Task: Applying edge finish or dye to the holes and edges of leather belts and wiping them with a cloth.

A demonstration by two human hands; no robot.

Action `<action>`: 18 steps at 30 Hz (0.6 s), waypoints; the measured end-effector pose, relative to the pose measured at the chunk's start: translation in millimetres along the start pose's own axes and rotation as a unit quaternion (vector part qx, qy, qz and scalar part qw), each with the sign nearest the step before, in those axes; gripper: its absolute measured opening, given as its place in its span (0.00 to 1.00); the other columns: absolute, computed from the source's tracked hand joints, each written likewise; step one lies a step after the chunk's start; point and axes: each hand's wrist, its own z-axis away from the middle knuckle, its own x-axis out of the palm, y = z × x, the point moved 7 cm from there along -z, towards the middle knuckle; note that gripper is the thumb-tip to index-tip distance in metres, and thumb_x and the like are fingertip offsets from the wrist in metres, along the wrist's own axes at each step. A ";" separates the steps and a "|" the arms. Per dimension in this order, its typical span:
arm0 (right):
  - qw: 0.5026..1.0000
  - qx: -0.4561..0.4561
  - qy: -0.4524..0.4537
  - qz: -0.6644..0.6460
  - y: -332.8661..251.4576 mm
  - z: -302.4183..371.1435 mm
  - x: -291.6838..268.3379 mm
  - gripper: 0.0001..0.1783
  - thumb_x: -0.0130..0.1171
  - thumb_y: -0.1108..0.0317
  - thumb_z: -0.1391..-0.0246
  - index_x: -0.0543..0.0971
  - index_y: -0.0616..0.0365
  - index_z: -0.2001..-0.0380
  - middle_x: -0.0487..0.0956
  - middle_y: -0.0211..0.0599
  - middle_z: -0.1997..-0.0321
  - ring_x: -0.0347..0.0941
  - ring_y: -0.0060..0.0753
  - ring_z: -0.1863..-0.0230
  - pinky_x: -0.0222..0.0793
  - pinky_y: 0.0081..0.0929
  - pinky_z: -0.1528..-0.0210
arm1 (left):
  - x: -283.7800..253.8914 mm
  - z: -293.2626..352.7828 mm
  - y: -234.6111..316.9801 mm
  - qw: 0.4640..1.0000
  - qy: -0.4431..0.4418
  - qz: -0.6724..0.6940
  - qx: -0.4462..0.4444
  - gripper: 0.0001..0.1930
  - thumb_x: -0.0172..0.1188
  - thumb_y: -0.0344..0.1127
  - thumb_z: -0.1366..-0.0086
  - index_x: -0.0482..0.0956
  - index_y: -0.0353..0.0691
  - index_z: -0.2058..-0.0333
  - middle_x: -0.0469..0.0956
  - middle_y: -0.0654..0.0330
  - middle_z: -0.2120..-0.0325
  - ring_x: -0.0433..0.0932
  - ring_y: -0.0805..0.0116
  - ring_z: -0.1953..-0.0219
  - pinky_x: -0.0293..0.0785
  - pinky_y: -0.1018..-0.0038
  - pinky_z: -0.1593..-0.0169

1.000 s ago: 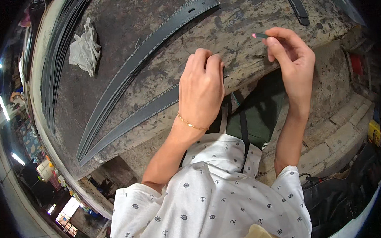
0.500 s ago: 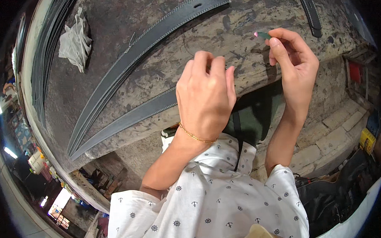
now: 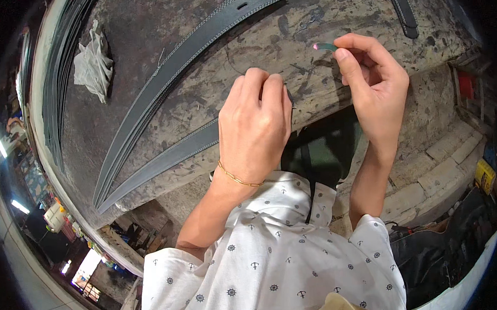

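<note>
My right hand (image 3: 374, 86) pinches a short curved green stick (image 3: 325, 47) between thumb and fingertips, its pink tip looking lit and pointing left. Over the bench's near edge, my left hand (image 3: 255, 113) is closed around the end of a dark grey leather belt strap (image 3: 173, 155) with pale stitching along its edges. That end is hidden inside the hand; a sliver of dark edge shows beside the thumb. Behind it a stack of similar belt straps (image 3: 146, 104) curves across the bench, the top one slotted near its end. The green stick is apart from the straps.
The worn, stained bench (image 3: 312, 80) carries a crumpled pale cloth (image 3: 93, 65) and a bundle of dark strips (image 3: 53, 97) at the left. Another stitched dark strap (image 3: 402, 10) lies at the far right. A yellow box (image 3: 485, 174) and black material (image 3: 447, 257) are at the lower right.
Both hands have shifted slightly left in the picture, the green stick with the right one. Each keeps its hold; the bench and straps also shift a little in view.
</note>
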 end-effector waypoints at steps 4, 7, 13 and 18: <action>1.000 0.005 0.002 0.000 -1.0 2.0 -1.8 0.06 0.62 0.77 0.39 0.82 0.66 0.60 0.80 0.25 0.68 0.71 0.10 0.68 0.68 0.12 0.66 | 4.8 2.4 0.8 1.000 0.001 -0.009 0.005 0.09 0.65 0.22 0.42 0.78 0.35 0.63 0.76 0.53 0.67 0.78 0.52 0.66 0.76 0.63 0.62; 1.000 0.004 0.000 0.009 1.0 0.3 0.4 0.05 0.62 0.78 0.40 0.83 0.66 0.60 0.81 0.27 0.68 0.73 0.11 0.68 0.69 0.12 0.66 | 6.2 6.4 -1.0 1.000 -0.002 -0.004 0.002 0.10 0.64 0.22 0.41 0.77 0.32 0.61 0.74 0.51 0.65 0.76 0.52 0.63 0.74 0.62 0.60; 0.999 -0.003 0.001 0.034 -3.3 0.4 0.8 0.05 0.62 0.79 0.41 0.83 0.66 0.61 0.82 0.30 0.68 0.75 0.13 0.68 0.71 0.13 0.65 | 5.6 7.9 -3.7 0.999 0.008 0.019 -0.044 0.09 0.64 0.21 0.42 0.79 0.34 0.62 0.75 0.52 0.64 0.77 0.53 0.63 0.75 0.63 0.59; 1.000 0.017 0.016 -0.003 -6.5 8.7 13.7 0.05 0.63 0.81 0.45 0.83 0.65 0.65 0.81 0.30 0.70 0.74 0.14 0.71 0.70 0.14 0.69 | 8.2 12.6 -10.1 0.995 0.037 0.041 -0.079 0.09 0.66 0.21 0.45 0.81 0.36 0.65 0.74 0.54 0.63 0.80 0.58 0.66 0.77 0.68 0.62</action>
